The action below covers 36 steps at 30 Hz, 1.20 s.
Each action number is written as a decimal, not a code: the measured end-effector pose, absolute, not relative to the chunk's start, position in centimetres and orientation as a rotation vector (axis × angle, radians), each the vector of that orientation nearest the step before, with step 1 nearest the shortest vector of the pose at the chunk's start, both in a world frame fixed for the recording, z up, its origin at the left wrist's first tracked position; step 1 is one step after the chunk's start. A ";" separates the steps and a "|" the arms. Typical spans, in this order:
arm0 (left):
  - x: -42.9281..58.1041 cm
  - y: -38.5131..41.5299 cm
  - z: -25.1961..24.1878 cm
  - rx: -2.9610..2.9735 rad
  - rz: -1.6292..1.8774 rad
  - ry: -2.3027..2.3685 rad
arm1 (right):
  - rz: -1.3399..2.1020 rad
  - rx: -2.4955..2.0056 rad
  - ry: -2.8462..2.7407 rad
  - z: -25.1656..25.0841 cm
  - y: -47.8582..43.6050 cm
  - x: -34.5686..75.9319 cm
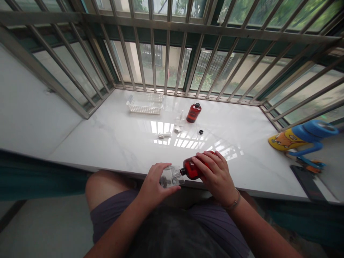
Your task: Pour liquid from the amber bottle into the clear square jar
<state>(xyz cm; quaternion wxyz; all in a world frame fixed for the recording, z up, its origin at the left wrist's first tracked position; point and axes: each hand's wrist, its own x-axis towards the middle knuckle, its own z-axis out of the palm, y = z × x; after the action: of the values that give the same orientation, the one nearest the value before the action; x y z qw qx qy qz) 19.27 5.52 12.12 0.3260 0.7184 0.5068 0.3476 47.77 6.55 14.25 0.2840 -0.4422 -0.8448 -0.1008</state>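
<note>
1. Bare forearms (120,229) rise from the lower frame edge over dark purple shorts (113,218); a dark, blurred mass at bottom centre sits too close to make out.
2. Left hand (153,182) curls almost shut around a clear bottle (170,176); this smooth, small bottle lies nearly on its side, its base towards the left of the view and its mouth towards the right; dark bits show inside near the base, too blurred to identify.
3. Right hand (216,175) wraps firmly over an amber bottle (192,168), hiding its base and much of its glossy body; a thin bracelet (233,203) circles that wrist; the bottle's long axis runs nearly level, dipping slightly towards the neck, which points left into the clear bottle's mouth; the exact join is hard to make out.
4. Both bottles are held at the near edge of a white marble sill (255,168); towards its back edge stand a white lattice plastic basket (145,104) and an upright second amber bottle (194,112) with a black cap; nearer lie a small black ring (201,132) and small white pieces (164,135).
5. Beyond the right end of the sill, a blue-and-yellow object (303,134) is hard to name; steel window bars (166,61) rise behind the back edge.
</note>
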 end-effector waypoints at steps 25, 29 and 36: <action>19.3 5.5 12.1 1.851 0.909 1.327 | -0.292 -1.184 -2.271 14.5 6.6 47.7; 19.3 5.4 12.0 1.855 0.915 1.329 | -0.291 -1.185 -2.274 14.5 6.5 47.7; 19.2 5.5 11.7 1.858 0.912 1.332 | -0.296 -1.193 -2.269 14.5 6.5 47.7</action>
<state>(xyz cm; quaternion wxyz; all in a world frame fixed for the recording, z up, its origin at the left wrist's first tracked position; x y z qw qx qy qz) 19.22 5.45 11.71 0.3338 0.7116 0.5100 0.3493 47.66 6.51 14.47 0.2768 -0.4444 -0.8449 -0.1101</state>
